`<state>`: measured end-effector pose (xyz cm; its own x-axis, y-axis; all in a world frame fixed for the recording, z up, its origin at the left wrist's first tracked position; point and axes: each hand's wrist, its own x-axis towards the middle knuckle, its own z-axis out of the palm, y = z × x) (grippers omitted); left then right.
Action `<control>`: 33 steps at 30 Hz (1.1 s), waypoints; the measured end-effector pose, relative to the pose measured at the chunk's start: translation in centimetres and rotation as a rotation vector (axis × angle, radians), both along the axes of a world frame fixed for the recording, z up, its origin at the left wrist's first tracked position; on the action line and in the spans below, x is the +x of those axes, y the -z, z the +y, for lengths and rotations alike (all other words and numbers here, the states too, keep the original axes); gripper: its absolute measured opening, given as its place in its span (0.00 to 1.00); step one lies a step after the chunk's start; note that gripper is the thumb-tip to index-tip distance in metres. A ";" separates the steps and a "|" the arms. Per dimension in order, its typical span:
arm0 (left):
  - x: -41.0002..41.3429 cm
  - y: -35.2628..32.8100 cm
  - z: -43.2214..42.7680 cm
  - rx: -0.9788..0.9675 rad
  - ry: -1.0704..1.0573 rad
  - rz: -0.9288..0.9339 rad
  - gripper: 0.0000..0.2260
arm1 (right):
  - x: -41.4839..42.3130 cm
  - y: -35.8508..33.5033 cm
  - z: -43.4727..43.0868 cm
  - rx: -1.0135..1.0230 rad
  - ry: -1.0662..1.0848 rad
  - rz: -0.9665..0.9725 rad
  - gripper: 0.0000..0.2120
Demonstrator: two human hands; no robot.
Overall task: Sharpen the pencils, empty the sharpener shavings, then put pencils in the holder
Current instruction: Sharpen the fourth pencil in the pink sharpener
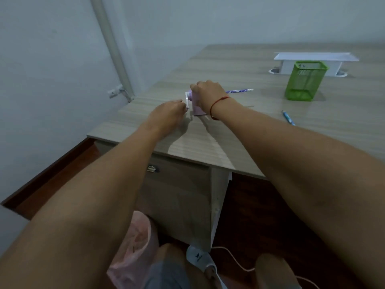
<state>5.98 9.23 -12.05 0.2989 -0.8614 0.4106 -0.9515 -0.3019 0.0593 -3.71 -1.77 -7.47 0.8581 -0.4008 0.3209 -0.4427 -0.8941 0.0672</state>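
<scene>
Right hand (208,91) clamps the pink crank sharpener (196,107) from above; left hand (168,112) pinches its crank (188,102). Light plastic, likely slides: press down firmly.

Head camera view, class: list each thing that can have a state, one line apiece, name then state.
Pink crank sharpener: upright, purple pencil inserted.
Purple pencil: horizontal, in sharpener.
Blue pencil: lying loose on desk.
Green mesh holder: upright, apparently empty.
Left hand: gripping crank.
Right hand: steadying sharpener.
</scene>
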 end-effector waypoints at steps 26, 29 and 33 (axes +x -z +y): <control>1.3 -0.6 -0.2 -0.181 0.071 -0.116 0.09 | 0.4 0.1 0.1 0.038 0.017 -0.020 0.15; 1.2 0.8 -0.4 -0.040 0.046 -0.066 0.09 | 0.4 0.3 -0.1 0.032 0.016 -0.040 0.15; 1.7 0.9 -2.7 0.145 -0.096 0.026 0.07 | 0.3 0.6 -0.4 0.008 0.017 -0.076 0.15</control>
